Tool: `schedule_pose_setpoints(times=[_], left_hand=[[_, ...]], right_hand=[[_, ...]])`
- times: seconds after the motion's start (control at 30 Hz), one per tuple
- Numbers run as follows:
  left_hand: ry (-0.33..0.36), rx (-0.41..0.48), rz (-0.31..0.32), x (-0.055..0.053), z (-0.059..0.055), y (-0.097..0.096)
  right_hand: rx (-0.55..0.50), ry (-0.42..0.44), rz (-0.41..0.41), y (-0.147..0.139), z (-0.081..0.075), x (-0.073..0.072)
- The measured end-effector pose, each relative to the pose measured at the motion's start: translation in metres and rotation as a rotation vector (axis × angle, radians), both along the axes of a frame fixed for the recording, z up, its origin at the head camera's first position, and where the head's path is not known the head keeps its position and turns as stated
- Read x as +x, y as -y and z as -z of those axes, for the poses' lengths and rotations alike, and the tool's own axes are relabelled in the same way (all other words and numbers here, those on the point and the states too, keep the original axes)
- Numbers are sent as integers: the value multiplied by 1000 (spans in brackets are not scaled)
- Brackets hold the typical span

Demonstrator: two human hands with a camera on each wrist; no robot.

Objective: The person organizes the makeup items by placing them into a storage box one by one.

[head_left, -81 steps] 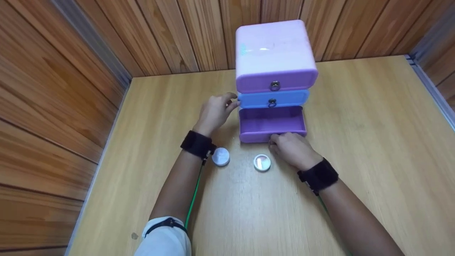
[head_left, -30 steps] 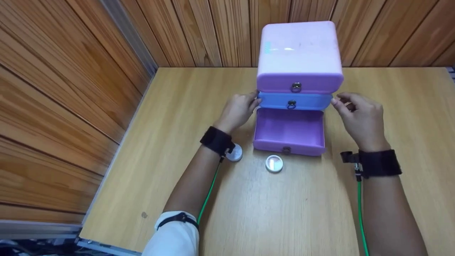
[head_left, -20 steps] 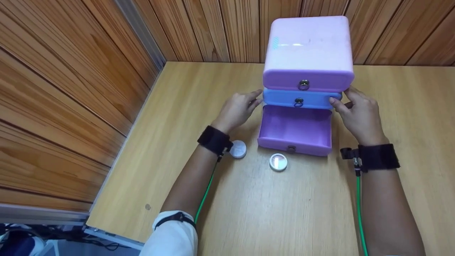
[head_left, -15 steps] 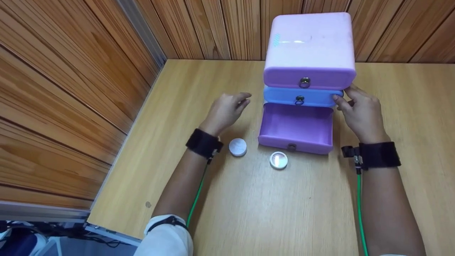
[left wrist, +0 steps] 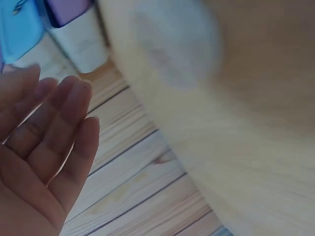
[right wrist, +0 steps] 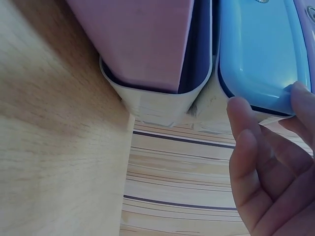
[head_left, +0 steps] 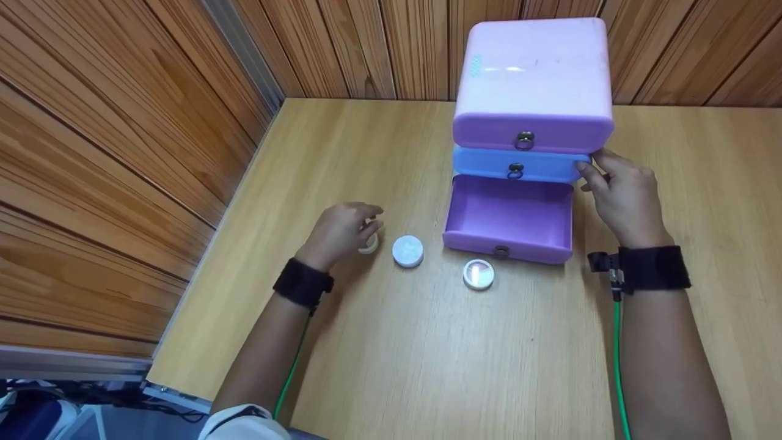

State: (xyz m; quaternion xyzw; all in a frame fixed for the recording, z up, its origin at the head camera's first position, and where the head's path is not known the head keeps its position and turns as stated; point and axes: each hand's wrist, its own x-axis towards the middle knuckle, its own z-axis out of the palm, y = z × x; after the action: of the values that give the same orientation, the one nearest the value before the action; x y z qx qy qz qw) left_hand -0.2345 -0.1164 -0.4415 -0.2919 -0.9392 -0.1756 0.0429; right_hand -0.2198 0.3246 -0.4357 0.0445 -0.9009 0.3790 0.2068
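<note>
A small three-tier drawer unit [head_left: 531,67] with a pink top stands at the back. Its purple bottom drawer [head_left: 507,241] is pulled out, with nothing inside. My right hand [head_left: 626,198] holds the right corner of the blue middle drawer [head_left: 489,162], thumb on the front and fingers at the side. A dark gap shows behind the blue front in the right wrist view. My left hand [head_left: 339,235] is over the table, fingers loosely bent, above a pale round thing [head_left: 369,246] that it partly covers. A white round jar [head_left: 407,251] and a clear-topped round container [head_left: 478,274] lie nearby.
The wooden table [head_left: 397,354] meets plank walls at the back and left [head_left: 122,153]. A green cable [head_left: 618,366] runs along each forearm from a black wrist strap. Dark cables and a white frame show below the table's left corner.
My right hand left the bottom drawer for the blue drawer's right side. My left hand let go of its left side and moved left and nearer, uncovering the white jar.
</note>
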Motion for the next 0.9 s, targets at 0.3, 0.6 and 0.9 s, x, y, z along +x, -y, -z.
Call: schedule_pose_setpoints(times=[0.3, 0.6, 0.9], left_hand=[[115, -27, 19, 17, 10, 38], [237, -34, -82, 38, 14, 68], [114, 11, -84, 36, -7, 49]], right_hand=[[45, -17, -19, 18, -11, -11], [97, -67, -114, 46, -7, -23], [95, -84, -119, 46, -4, -17]])
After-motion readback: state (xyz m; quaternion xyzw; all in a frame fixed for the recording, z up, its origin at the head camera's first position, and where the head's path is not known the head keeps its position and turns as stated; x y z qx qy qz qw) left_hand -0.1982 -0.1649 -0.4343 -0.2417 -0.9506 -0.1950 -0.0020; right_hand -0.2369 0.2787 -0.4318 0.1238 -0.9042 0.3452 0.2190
